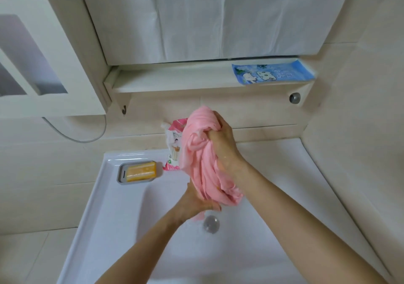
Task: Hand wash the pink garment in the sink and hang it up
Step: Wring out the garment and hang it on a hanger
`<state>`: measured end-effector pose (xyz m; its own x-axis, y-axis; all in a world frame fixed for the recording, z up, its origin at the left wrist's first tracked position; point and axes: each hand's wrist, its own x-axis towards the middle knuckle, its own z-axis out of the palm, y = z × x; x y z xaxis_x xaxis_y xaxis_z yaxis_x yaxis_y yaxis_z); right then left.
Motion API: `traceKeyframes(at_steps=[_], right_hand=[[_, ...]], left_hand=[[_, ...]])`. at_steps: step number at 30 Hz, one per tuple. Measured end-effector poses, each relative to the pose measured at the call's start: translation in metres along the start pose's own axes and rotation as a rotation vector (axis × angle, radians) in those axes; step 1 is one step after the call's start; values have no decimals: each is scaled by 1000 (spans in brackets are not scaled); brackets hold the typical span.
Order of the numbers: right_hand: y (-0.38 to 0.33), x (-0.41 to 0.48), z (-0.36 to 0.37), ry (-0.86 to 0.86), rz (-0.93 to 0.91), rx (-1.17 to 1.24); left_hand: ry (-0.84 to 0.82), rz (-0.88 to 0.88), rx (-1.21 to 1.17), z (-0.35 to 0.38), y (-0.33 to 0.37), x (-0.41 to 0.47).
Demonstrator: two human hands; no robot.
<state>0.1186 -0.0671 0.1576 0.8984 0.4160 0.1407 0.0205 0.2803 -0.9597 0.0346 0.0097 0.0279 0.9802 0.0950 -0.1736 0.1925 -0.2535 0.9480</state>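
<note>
At the far left, under the shelf point(175, 80), a small hook point(124, 110) sits on the wall with nothing on it. Below it, on the back ledge of the sink point(96, 187), lies an orange soap point(141, 171) in a grey dish point(121, 174), and just beside it stands a pink and white pouch point(173, 146), partly hidden behind the cloth. Next comes the left hand point(197, 202), low over the basin; its fingers are curled tight round the bottom end of the garment point(203, 161). The garment is out of the basin, held in the air between the 2 hands as a bunched, twisted roll that looks wet, right above the drain point(211, 224). The right hand point(224, 143) is higher and closes round the top part, with its fingers dug into the folds. It seems that the washing with soap is done and the person is now wringing the water out. Whether rinsing is complete cannot be told, because the basin is blurred and no foam shows. What is left, by this judgement, is to finish squeezing, shake the cloth open and hang it; no hanger or line is in view. At the far right a blue pack point(273, 74) lies on the shelf, untouched.
</note>
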Motion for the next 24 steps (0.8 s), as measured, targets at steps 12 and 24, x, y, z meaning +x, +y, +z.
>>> traceKeyframes(at_steps=[12,24], right_hand=[[-9,21,3,144,184,333],[37,0,-165,21,363,-277]], left_hand=[[224,-133,-370,5,7,7],[188,-106,-59,-44,-1,18]])
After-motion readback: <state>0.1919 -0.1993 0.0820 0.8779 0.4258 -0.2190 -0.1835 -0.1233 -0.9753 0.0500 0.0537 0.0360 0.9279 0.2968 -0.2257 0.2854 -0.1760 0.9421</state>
